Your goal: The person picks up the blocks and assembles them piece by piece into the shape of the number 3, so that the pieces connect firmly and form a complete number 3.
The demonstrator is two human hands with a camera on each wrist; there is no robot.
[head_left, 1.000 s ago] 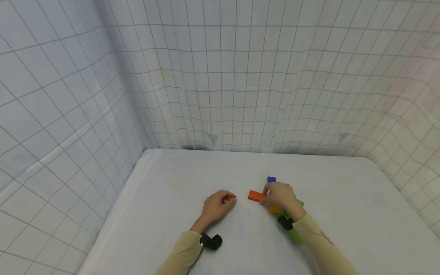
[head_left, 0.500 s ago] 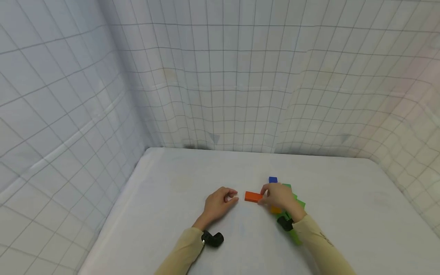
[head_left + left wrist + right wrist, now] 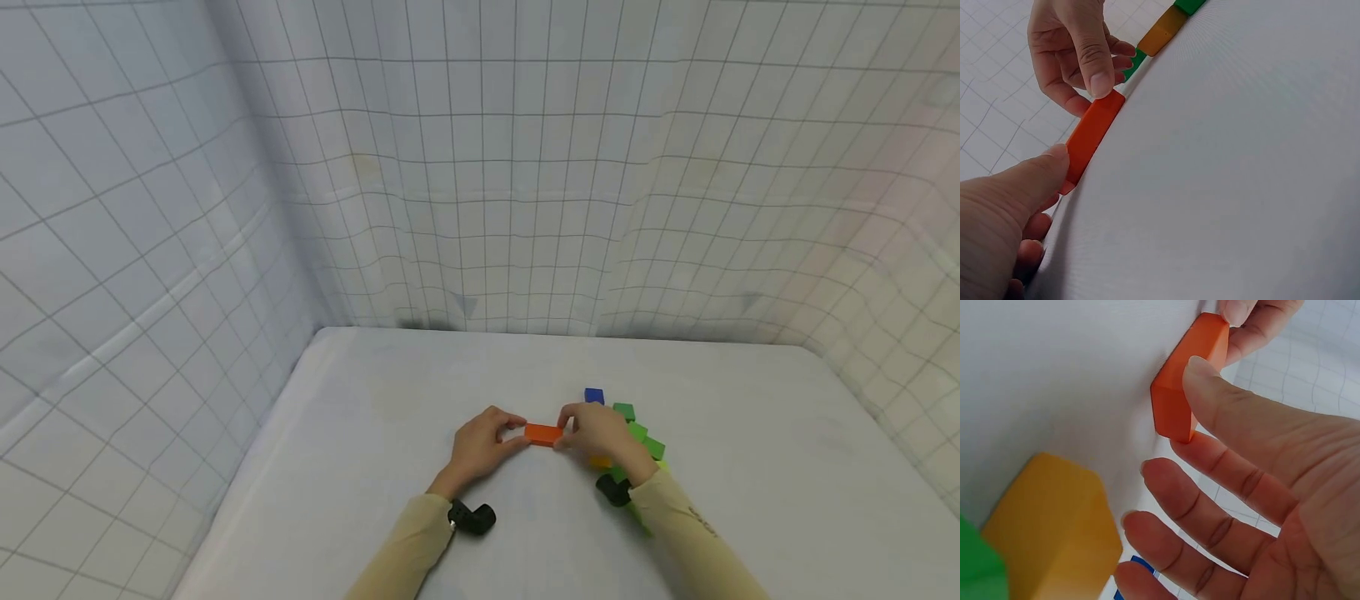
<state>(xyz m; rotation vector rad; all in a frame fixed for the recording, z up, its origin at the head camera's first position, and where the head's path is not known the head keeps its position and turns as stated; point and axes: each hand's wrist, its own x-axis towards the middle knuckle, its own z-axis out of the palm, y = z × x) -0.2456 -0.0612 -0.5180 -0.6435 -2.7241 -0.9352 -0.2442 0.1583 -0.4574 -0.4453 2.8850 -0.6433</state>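
A red-orange rectangular block (image 3: 543, 434) lies between my two hands near the middle of the white table. My left hand (image 3: 483, 442) has its thumb and a finger at the block's left end, with the thumb tip against its side in the left wrist view. At the opposite end, my right hand (image 3: 602, 433) pinches the block between thumb and index finger (image 3: 1229, 475), its other fingers spread loosely. Close to the right hand stands a yellow-orange block (image 3: 1054, 531). A green block (image 3: 979, 562) is beside that one.
Several green blocks (image 3: 654, 448) lie under and beyond the right forearm, partly hidden by it. A blue block (image 3: 594, 396) sits behind the right hand. White grid-patterned curtains (image 3: 480, 183) hang behind the table (image 3: 390, 375) and at both sides.
The right hand has slid the red-orange block leftward, away from the other blocks. My left hand has moved slightly right, and its fingers have come to the block's left end.
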